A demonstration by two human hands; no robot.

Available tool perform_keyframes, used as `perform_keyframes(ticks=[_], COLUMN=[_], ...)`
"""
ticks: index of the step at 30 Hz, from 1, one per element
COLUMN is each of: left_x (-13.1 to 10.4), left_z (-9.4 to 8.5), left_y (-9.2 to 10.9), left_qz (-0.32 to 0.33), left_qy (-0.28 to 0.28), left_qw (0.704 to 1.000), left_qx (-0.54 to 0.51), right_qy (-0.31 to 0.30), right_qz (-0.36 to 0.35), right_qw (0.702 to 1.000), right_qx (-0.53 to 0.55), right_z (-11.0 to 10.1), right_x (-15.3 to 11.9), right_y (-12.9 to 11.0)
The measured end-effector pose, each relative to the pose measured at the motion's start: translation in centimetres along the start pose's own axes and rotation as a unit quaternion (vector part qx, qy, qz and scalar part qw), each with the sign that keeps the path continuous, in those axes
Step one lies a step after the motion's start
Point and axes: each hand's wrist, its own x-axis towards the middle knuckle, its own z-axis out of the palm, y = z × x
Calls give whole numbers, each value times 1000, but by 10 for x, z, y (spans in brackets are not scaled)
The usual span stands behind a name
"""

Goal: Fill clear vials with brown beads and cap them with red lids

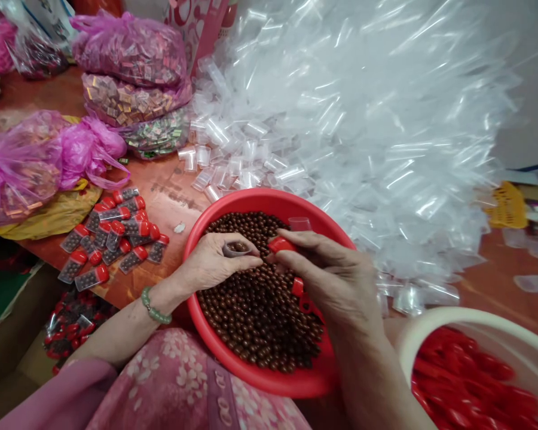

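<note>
Over a red basin (pixel 269 382) of round brown balls (pixel 251 322), my left hand (pixel 213 263) grips a small clear plastic tube (pixel 237 247), its open mouth facing up with something brown inside. My right hand (pixel 336 275) pinches a red cap (pixel 281 244) between thumb and fingers, close to the tube but apart from it. More red caps (pixel 302 295) show beneath the right palm; whether that hand holds them I cannot tell. Another clear tube (pixel 299 224) lies in the basin behind the right fingers.
A big heap of clear tubes (pixel 363 119) covers the back and right. Capped filled tubes (pixel 112 233) lie left. A white tub (pixel 466 316) of red caps stands right. Pink bags (pixel 134 51) are stacked at back left; a carton (pixel 22 352) with filled tubes sits below the table edge.
</note>
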Motion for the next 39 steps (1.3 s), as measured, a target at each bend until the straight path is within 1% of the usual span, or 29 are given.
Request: perform_keyframes(ticks=[1, 3, 5, 8, 10, 12, 14, 17, 19, 23, 25, 29, 32, 34, 39], left_x=[0, 0, 0, 0, 0, 0, 0, 0, 0, 1, 2, 3, 3, 3, 2], left_z=[0, 0, 1, 0, -1, -2, -2, -2, -1, -2, -2, -2, -2, -2, -2], left_y=[-1, -3, -6, -11, -13, -14, -14, -9, -6, 0, 1, -1, -4, -5, -5], left_qz=[-8, -23, -32, -39, -43, -44, -43, -55, -70, -90, -88, -65, -64, -63, -46], left_qy=[-11, -36, -67, -112, -130, -139, -142, -136, -123, -105, -103, -98, -105, -106, -116], left_qw=[1000, 999, 997, 992, 990, 988, 988, 988, 989, 989, 990, 991, 987, 987, 990], left_qx=[12, 12, -14, -42, -45, -47, -48, -44, -41, -45, -45, -61, -101, -101, -68], right_qy=[13, 14, -2, -14, -33, -65, -85, -77, -46, 42, 56, 31, 16, 8, 27], right_qz=[4, -16, -37, -43, -53, -72, -87, -81, -63, -16, 0, -15, -27, -31, -37], right_qw=[1000, 1000, 999, 999, 998, 995, 992, 992, 995, 999, 998, 999, 999, 999, 999], right_qx=[14, 20, 16, 28, 24, -1, -34, -66, -60, -22, -5, 11, 10, 15, 28], right_z=[-1, 1, 5, 10, 12, 12, 11, 7, 1, -9, -8, 8, 24, 32, 44], right_x=[1, 3, 2, 2, 2, 3, 3, 2, -1, -6, -7, -6, -6, -7, -7], right_y=[-1, -3, -6, -8, -8, -7, -7, -6, -3, 5, 5, -6, -13, -14, -11])
